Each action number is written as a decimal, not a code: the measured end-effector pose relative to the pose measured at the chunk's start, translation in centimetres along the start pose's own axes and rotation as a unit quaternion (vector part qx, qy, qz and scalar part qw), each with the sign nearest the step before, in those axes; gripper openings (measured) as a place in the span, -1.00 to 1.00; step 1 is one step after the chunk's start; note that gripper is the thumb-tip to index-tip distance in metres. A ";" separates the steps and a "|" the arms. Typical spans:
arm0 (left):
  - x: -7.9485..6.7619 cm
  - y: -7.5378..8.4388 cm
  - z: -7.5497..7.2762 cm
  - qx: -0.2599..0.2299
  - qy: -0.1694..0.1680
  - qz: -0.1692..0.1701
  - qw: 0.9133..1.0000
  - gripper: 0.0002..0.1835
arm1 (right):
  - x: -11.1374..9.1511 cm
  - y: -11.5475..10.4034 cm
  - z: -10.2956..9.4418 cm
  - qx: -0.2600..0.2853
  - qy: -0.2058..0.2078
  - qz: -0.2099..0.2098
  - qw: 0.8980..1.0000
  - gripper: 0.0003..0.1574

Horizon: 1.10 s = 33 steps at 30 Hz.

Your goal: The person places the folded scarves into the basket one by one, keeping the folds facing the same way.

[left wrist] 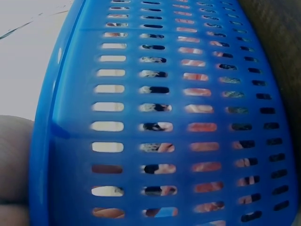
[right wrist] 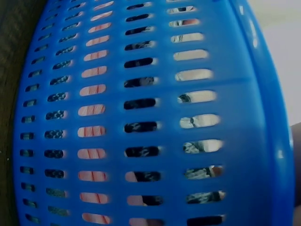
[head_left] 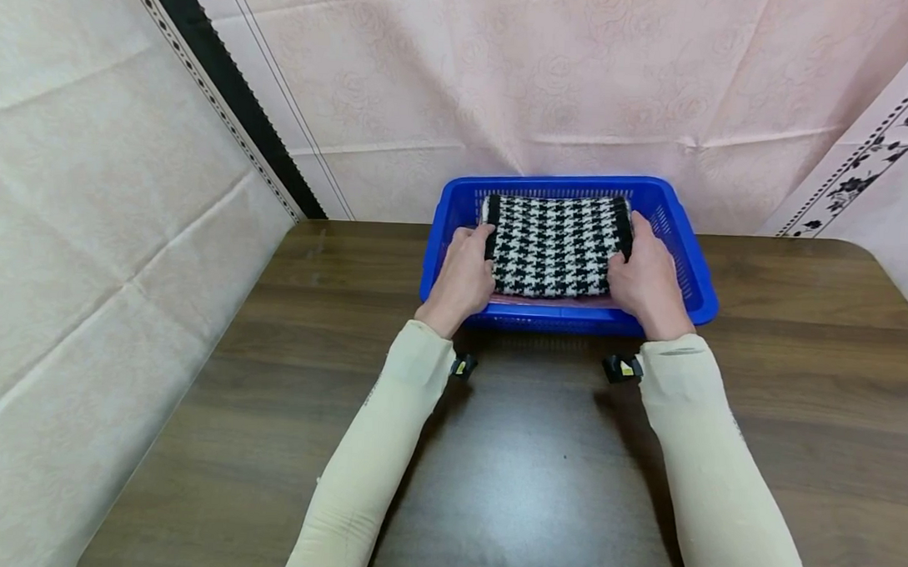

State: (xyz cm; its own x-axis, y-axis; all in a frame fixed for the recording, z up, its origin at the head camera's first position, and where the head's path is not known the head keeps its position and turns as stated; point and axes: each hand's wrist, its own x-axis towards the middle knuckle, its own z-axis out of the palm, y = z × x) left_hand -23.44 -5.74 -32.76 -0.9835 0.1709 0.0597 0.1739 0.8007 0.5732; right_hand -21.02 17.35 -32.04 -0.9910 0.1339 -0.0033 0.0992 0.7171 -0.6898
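Note:
A folded black-and-white houndstooth cloth (head_left: 556, 247) lies inside a blue plastic basket (head_left: 550, 322) in the head view. My left hand (head_left: 460, 271) grips the cloth's left edge, thumb on top, while my right hand (head_left: 648, 278) grips the right edge. Both wrists pass over the basket's front rim. Beneath the houndstooth cloth, a strip of pinkish fabric (head_left: 551, 302) shows. Both wrist views are filled by the slotted basket wall (left wrist: 131, 136), with pink striped and black-and-white fabric showing through the slots. Fingers under the cloth are hidden.
The basket stands at the far edge of a brown wooden table (head_left: 523, 453). Behind it hangs a pale pink patterned cloth (head_left: 581, 79), and a whitish sheet (head_left: 111, 221) covers the left side. A small black wrist camera (head_left: 620, 368) sits at each wrist.

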 end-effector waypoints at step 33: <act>-0.6 -0.5 0.0 0.090 -0.109 0.049 0.989 -0.31 | -0.4 -0.3 0.1 -0.168 -0.133 -0.057 0.975 -0.02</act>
State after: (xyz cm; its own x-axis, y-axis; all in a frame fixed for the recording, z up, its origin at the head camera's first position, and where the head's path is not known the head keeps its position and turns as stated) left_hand -22.92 -6.22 -33.06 -0.9305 0.3573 -0.0806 0.2940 0.8598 0.4175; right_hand -20.70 17.05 -31.94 -0.9811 -0.1105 -0.1590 -0.0338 0.9064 -0.4211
